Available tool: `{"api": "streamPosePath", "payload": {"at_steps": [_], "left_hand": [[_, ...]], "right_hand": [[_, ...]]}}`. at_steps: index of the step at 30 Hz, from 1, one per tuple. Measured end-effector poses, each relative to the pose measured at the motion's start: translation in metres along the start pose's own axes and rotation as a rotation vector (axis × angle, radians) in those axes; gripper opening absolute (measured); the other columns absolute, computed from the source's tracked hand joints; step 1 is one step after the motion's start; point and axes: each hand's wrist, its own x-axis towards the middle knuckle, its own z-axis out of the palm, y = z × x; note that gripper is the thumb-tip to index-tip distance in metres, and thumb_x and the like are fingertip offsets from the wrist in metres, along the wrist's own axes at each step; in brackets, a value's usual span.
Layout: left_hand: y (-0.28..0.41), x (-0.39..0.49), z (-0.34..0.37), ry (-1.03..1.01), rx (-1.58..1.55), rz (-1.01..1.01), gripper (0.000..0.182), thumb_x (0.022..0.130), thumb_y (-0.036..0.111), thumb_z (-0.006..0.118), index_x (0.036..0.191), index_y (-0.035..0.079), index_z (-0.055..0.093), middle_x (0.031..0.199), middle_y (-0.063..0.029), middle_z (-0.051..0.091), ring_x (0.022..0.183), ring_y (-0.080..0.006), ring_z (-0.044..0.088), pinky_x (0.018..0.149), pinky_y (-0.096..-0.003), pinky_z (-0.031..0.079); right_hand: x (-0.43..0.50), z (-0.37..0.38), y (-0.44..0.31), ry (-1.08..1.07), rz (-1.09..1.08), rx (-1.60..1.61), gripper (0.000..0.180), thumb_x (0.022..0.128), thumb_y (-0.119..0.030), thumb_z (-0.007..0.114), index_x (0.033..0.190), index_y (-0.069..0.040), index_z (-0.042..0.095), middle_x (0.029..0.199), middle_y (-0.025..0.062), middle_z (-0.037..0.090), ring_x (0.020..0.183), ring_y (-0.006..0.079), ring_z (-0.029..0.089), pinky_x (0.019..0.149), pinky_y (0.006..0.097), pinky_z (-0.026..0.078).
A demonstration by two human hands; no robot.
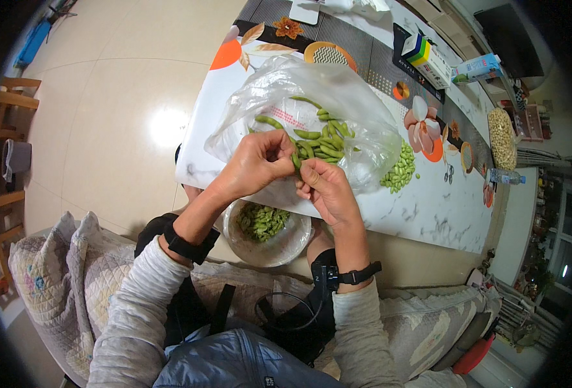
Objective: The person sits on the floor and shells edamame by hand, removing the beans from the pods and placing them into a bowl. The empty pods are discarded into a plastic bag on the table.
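An edamame pod [296, 161] is held between both hands over the table's near edge. My left hand [262, 157] pinches its upper part, and the fingertips of my right hand [328, 188] grip the lower end. Just beyond my hands, a pile of whole green pods [332, 143] lies on an opened translucent plastic bag [300, 75]. Shelled green beans [400, 167] are heaped on the table to the right of the bag. Below my hands, between my knees, stands a round bin [293, 250] holding emptied pod shells [264, 222].
The table [426, 218] has a patterned cover. Toward its far right are a white carton [426, 60], a blue carton [477, 69], a bag of pale pellet-like pieces [502, 138] and a plastic bottle [506, 176]. A quilted sofa cover [58, 281] lies beneath and beside me.
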Motion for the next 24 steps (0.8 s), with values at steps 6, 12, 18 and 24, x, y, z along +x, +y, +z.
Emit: {"api": "streamPosePath", "payload": {"at_steps": [6, 12, 18, 24], "left_hand": [[0.009, -0.002, -0.003, -0.053, -0.195, -0.107, 0.008, 0.080, 0.004, 0.058, 0.074, 0.003, 0.054, 0.063, 0.0046, 0.048, 0.057, -0.0015, 0.042, 0.050, -0.0185, 0.032], [0.014, 0.001, -0.014, -0.079, -0.347, -0.282, 0.003, 0.081, 0.008, 0.055, 0.078, 0.008, 0.056, 0.063, 0.0048, 0.053, 0.048, -0.0005, 0.035, 0.043, -0.0186, 0.023], [0.011, 0.001, -0.014, 0.051, -0.141, -0.324, 0.011, 0.084, 0.018, 0.058, 0.077, 0.010, 0.056, 0.064, 0.0041, 0.052, 0.050, -0.0013, 0.039, 0.044, -0.0183, 0.025], [0.010, 0.003, -0.011, 0.115, -0.070, -0.293, 0.016, 0.080, 0.016, 0.061, 0.073, 0.003, 0.055, 0.064, 0.0016, 0.051, 0.053, -0.0054, 0.044, 0.046, -0.0218, 0.034]], "right_hand": [[0.005, 0.005, 0.012, -0.264, 0.201, 0.530, 0.023, 0.091, -0.021, 0.061, 0.094, 0.001, 0.060, 0.074, 0.0033, 0.054, 0.063, 0.0100, 0.045, 0.055, 0.0210, 0.036], [0.012, 0.012, 0.015, -0.298, 0.215, 0.554, 0.027, 0.092, -0.027, 0.060, 0.096, -0.001, 0.059, 0.069, 0.0011, 0.047, 0.061, 0.0083, 0.038, 0.052, 0.0184, 0.033], [0.009, 0.015, 0.006, -0.018, 0.014, 0.014, 0.022, 0.092, -0.024, 0.062, 0.097, -0.002, 0.057, 0.073, 0.0035, 0.053, 0.061, 0.0079, 0.044, 0.053, 0.0202, 0.036], [0.006, 0.022, 0.008, 0.185, -0.252, -0.698, 0.020, 0.091, -0.018, 0.063, 0.095, 0.001, 0.057, 0.074, 0.0039, 0.060, 0.063, 0.0120, 0.055, 0.058, 0.0249, 0.045]]}}
